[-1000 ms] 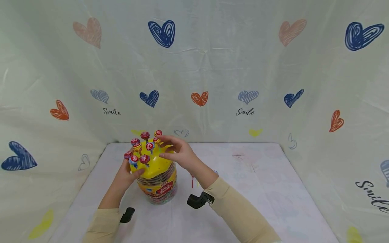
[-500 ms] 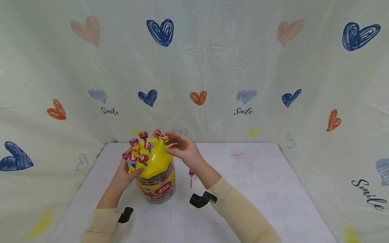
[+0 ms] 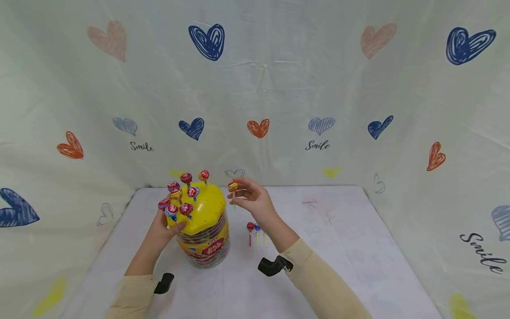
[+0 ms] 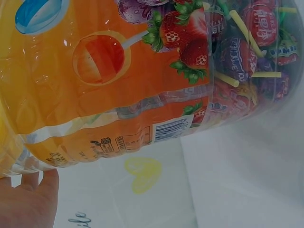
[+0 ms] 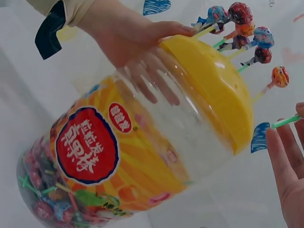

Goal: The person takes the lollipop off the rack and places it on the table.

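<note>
Right hand (image 3: 256, 201), pinching a lollipop (image 3: 233, 186), cleared the lid (image 3: 209, 205); left hand (image 3: 159, 228), partly hidden, grips the jar (image 3: 205, 243).

The bare right hand (image 3: 256, 201) now holds a round red-and-yellow lollipop (image 3: 233, 186) with a green stick farther right, near mid-frame, clear of the domed yellow plastic lid (image 3: 209, 210); below, three stick-mounted wrapped lollipops (image 3: 256, 227) show more fully.

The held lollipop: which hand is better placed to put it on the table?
Probably the right hand: it pinches this lollipop, nearer the loose lollipops; the left hand holds the jar.
</note>
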{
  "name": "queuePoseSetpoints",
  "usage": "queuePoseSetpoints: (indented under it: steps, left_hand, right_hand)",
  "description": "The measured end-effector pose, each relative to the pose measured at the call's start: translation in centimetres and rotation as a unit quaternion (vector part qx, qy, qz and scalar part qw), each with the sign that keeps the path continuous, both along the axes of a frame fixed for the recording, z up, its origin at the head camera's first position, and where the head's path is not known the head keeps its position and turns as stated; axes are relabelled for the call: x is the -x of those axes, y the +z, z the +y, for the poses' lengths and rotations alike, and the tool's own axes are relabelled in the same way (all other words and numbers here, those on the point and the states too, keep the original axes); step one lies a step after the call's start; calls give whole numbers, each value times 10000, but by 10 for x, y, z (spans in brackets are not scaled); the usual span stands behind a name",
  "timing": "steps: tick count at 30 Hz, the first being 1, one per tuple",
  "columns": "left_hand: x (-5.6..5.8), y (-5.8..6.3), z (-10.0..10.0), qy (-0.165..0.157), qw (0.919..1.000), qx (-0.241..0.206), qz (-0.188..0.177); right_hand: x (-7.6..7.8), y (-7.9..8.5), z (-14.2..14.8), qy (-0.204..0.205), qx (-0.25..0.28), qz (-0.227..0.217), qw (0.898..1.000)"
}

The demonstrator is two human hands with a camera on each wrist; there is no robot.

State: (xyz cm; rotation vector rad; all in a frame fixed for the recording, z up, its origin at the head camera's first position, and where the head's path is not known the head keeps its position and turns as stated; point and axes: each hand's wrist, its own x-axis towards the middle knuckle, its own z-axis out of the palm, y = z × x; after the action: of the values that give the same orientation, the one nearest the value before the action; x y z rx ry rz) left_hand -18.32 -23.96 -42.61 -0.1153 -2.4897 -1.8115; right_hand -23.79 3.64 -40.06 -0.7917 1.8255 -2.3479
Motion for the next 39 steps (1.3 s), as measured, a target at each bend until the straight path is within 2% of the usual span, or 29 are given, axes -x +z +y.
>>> queuePoseSetpoints:
  steps: [4, 15, 24, 34, 39]
  left_hand:
    - [-1, -1, 0, 28, 10000, -14, -49]
    - [0, -3, 1, 35, 9999, -117, -93]
    - [2, -4, 0, 53, 10000, -13, -49]
    - [2, -2, 0, 23, 9999, -123, -14]
    - [2, -1, -1, 32, 10000, -38, -27]
  right_hand:
    - [1, -11, 11, -23, 40, -117, 9999]
    - [3, -43, 46, -490, -400, -638, 9960]
    - [3, -72, 77, -799, -856, -1010, 9880]
    - [7, -103, 105, -1164, -1302, -1464, 9737]
    - [8, -121, 115, -1338, -1473, -1515, 9682]
